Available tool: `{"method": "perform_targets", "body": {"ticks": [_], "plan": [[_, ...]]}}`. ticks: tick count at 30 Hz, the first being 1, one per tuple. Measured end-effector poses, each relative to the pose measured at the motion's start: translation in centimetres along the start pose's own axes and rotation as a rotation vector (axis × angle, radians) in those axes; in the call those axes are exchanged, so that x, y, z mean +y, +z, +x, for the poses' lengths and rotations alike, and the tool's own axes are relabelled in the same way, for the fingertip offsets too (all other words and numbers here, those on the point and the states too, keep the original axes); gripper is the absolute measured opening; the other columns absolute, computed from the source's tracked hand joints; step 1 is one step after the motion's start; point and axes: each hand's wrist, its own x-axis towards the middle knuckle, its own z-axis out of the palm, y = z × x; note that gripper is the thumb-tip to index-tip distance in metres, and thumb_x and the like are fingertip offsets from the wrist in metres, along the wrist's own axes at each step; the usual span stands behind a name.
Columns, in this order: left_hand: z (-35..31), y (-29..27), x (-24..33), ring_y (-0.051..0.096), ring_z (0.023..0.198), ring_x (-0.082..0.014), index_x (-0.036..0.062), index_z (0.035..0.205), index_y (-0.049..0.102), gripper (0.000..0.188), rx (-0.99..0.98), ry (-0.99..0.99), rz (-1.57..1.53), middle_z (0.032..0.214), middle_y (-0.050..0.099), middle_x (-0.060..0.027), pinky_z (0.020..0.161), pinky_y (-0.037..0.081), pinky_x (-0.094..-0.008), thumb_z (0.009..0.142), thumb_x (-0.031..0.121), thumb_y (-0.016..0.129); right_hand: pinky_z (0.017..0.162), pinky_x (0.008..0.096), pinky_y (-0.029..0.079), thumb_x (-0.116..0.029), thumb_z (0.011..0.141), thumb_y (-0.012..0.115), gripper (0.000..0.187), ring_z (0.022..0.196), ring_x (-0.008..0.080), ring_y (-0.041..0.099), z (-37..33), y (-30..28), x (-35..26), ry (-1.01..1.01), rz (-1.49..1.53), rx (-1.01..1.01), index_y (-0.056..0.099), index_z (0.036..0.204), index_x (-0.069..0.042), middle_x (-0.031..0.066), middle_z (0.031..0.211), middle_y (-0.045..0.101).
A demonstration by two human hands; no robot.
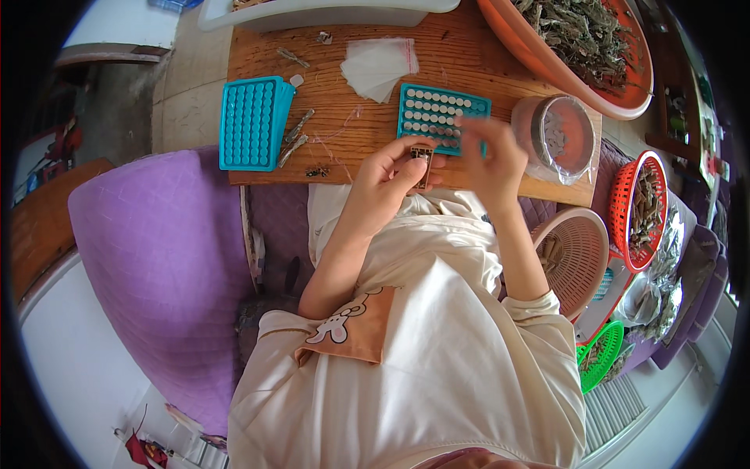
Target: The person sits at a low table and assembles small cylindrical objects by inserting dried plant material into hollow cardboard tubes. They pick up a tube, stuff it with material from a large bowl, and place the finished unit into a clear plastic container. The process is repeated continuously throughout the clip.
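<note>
In my left hand [383,184] is a small dark rectangular piece with a metallic edge [422,162], held upright between thumb and fingers. Its exact kind is too small to make out. My right hand [494,160] hovers at the right side of a teal tray [480,103], its fingers smeared by motion. Rows of round white and greyish pellets fill many of that tray's round pockets. Just beyond my right hand stands a clear round tub [574,137] with a plastic bag around it and pale pieces inside.
Stacked teal trays [248,125] lie at the table's left. Clear plastic bags [379,66] rest toward the back, with twisted silvery strips [295,141] nearer. An orange basin [508,39] of dried plant matter occupies the far right. Pink [574,234] and red [621,195] baskets stand beside me.
</note>
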Motion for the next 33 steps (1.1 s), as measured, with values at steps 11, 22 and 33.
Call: {"method": "perform_targets", "body": {"ticks": [11, 22, 33], "plan": [[0.0, 0.0, 0.4, 0.061, 0.079, -0.0157, -0.0001, 0.111, 0.048, 0.029, -0.012, -0.036, -0.015, 0.095, 0.059, -0.0117, 0.067, 0.051, -0.0250, 0.087, 0.016, 0.049, 0.057, 0.0374, 0.045, -0.004, 0.074, 0.055, 0.010, 0.067, 0.0288, 0.056, 2.6, -0.2, 6.0, -0.151, -0.696, -0.082, 0.054, 0.084, -0.005, 0.0120, 0.073, 0.057], [-0.1, 0.0, 1.0, 0.060, 0.078, -0.0145, -0.0022, 0.112, 0.046, 0.033, -0.009, -0.028, -0.060, 0.093, 0.059, -0.0106, 0.066, 0.050, -0.0232, 0.084, 0.014, 0.054, 0.063, 0.0282, 0.046, 0.003, 0.076, 0.054, 0.016, 0.070, 0.0233, 0.058, 2.2, -0.5, -0.3, -0.003, -0.182, -0.051, 0.051, 0.091, -0.002, 0.0120, 0.080, 0.058], [-0.2, 0.1, 0.1, 0.056, 0.069, -0.0078, -0.0024, 0.107, 0.049, 0.024, -0.015, -0.001, 0.057, 0.083, 0.060, -0.0045, 0.062, 0.046, -0.0207, 0.084, 0.005, 0.050, 0.055, 0.0319, 0.044, 0.008, 0.069, 0.057, 0.021, 0.065, 0.0241, 0.054, -0.7, 0.9, -2.8, -0.269, -0.143, -0.167, 0.048, 0.086, -0.001, 0.0097, 0.078, 0.054]]}}
